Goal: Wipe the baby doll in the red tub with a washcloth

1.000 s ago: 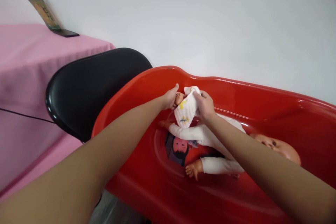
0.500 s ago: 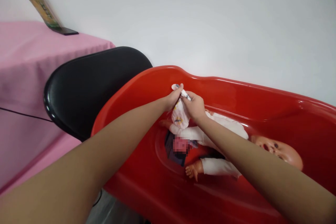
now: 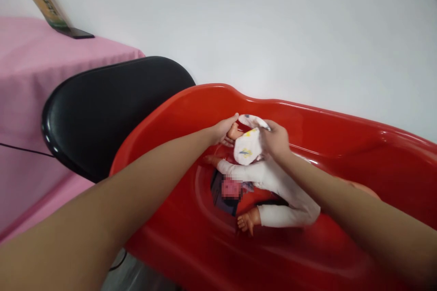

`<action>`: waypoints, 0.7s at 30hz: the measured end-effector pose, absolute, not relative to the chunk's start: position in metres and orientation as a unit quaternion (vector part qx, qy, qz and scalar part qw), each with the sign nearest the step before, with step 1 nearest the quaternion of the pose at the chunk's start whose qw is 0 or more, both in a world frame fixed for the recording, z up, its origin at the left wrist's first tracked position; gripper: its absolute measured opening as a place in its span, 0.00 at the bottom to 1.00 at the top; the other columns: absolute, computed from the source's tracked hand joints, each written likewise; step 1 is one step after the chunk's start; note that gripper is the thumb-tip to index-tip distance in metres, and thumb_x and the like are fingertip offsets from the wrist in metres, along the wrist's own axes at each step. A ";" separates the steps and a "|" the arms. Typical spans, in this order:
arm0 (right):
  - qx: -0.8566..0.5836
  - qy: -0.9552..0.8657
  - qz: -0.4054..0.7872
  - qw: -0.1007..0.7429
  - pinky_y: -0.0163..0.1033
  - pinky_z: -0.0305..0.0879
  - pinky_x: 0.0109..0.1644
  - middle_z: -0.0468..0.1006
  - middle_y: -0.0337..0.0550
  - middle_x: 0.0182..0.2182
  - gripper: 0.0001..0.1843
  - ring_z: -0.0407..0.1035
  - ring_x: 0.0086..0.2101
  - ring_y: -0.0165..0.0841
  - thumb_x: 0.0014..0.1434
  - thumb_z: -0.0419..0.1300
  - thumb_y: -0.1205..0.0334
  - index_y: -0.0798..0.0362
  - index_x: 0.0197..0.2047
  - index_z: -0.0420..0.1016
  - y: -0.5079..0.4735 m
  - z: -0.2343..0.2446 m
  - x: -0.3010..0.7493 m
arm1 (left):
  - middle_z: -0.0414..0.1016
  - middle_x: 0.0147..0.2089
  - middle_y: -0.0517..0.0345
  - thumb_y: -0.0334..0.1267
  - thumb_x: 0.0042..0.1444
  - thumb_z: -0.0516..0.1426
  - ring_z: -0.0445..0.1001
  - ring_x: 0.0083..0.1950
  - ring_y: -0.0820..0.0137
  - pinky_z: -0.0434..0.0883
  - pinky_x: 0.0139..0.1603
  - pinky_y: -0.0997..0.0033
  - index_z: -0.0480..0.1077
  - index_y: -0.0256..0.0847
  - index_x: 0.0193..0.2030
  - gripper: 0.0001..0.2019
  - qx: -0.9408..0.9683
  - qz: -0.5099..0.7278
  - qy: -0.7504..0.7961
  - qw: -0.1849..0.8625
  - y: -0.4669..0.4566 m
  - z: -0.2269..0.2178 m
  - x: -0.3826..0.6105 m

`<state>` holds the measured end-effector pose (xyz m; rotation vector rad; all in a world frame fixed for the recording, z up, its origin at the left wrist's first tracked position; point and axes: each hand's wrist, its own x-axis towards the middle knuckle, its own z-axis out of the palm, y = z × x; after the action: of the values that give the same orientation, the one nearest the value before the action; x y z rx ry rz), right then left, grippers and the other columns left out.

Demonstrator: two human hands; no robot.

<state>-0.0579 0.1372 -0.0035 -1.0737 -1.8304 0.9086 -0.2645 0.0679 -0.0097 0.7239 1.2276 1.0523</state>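
A doll (image 3: 273,173) in white clothing lies on its back inside a red tub (image 3: 191,113), its head at the right mostly hidden behind my right forearm. My left hand (image 3: 223,131) is closed around the bare end of one doll limb, near the tub's far wall; hand or foot, I cannot tell. Pinched in my right hand (image 3: 277,140) is a small white cloth garment (image 3: 246,148) with yellow and grey prints. The garment surrounds or lies beside that limb, with its edge held open in a loop. Another doll hand (image 3: 248,221) rests lower in the tub.
A dark printed picture (image 3: 220,195), partly blurred out, shows at the tub's bottom. A black stool seat (image 3: 116,109) stands left of the tub. Beyond it a pink-draped table (image 3: 102,50) bears a green-and-orange bottle (image 3: 43,0) and a flat black object (image 3: 80,33).
My right hand has moved right, drawing the printed garment with it and spreading its edge. The limb end in my left hand now shows. The view has shifted slightly.
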 end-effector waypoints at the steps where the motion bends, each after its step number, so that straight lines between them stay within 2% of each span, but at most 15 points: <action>1: -0.451 -0.719 0.348 0.399 0.46 0.72 0.47 0.89 0.48 0.43 0.21 0.78 0.39 0.42 0.62 0.65 0.51 0.53 0.51 0.89 0.143 -0.002 -0.040 | 0.84 0.36 0.47 0.71 0.72 0.45 0.83 0.35 0.57 0.76 0.36 0.62 0.75 0.43 0.44 0.33 0.323 0.434 0.552 0.634 0.066 -0.008 -0.265; 3: -0.495 -0.706 0.334 0.382 0.46 0.72 0.43 0.89 0.49 0.41 0.21 0.78 0.36 0.42 0.62 0.68 0.49 0.53 0.51 0.89 0.153 0.001 -0.003 | 0.87 0.45 0.42 0.72 0.71 0.45 0.86 0.41 0.54 0.78 0.39 0.60 0.74 0.42 0.49 0.34 0.337 0.414 0.571 0.623 0.061 -0.005 -0.267; 6: -0.528 -0.701 0.311 0.365 0.49 0.72 0.46 0.89 0.50 0.42 0.19 0.80 0.38 0.43 0.61 0.73 0.48 0.49 0.50 0.91 0.166 0.007 0.050 | 0.87 0.49 0.40 0.73 0.69 0.50 0.86 0.43 0.53 0.78 0.41 0.60 0.75 0.41 0.50 0.34 0.357 0.416 0.574 0.608 0.055 -0.004 -0.269; 9: -0.561 -0.683 0.279 0.377 0.51 0.72 0.52 0.90 0.53 0.47 0.14 0.82 0.44 0.43 0.63 0.73 0.55 0.47 0.51 0.91 0.177 0.020 0.089 | 0.87 0.51 0.38 0.70 0.68 0.56 0.86 0.45 0.53 0.79 0.41 0.60 0.76 0.41 0.50 0.30 0.355 0.414 0.584 0.602 0.052 -0.005 -0.267; 12: -0.593 -0.664 0.245 0.384 0.51 0.70 0.52 0.89 0.56 0.49 0.14 0.82 0.44 0.41 0.64 0.72 0.60 0.46 0.52 0.91 0.182 0.036 0.114 | 0.86 0.53 0.36 0.67 0.69 0.56 0.85 0.45 0.52 0.79 0.41 0.60 0.77 0.40 0.49 0.29 0.356 0.401 0.593 0.601 0.051 -0.002 -0.262; 14: -0.605 -0.659 0.234 0.381 0.51 0.70 0.51 0.89 0.57 0.50 0.14 0.82 0.43 0.40 0.64 0.72 0.60 0.45 0.52 0.92 0.181 0.043 0.125 | 0.86 0.51 0.37 0.68 0.70 0.54 0.85 0.43 0.53 0.78 0.41 0.60 0.76 0.41 0.50 0.30 0.358 0.401 0.596 0.596 0.051 0.003 -0.259; 19: -0.624 -0.645 0.242 0.369 0.50 0.69 0.48 0.89 0.55 0.50 0.15 0.81 0.41 0.39 0.63 0.72 0.62 0.43 0.53 0.91 0.181 0.037 0.154 | 0.87 0.51 0.40 0.68 0.74 0.37 0.85 0.37 0.55 0.77 0.38 0.59 0.75 0.42 0.60 0.38 0.339 0.426 0.588 0.598 0.048 0.017 -0.257; 21: -0.638 -0.640 0.233 0.359 0.50 0.69 0.47 0.90 0.52 0.49 0.16 0.80 0.40 0.39 0.62 0.73 0.61 0.42 0.53 0.91 0.184 0.031 0.166 | 0.87 0.49 0.38 0.66 0.74 0.38 0.84 0.35 0.55 0.75 0.36 0.60 0.77 0.39 0.58 0.38 0.333 0.435 0.569 0.613 0.047 0.020 -0.258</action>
<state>0.1662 0.1839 0.0310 -1.6452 -1.6508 0.6016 -0.2582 0.0474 0.0195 0.7672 1.3126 1.0024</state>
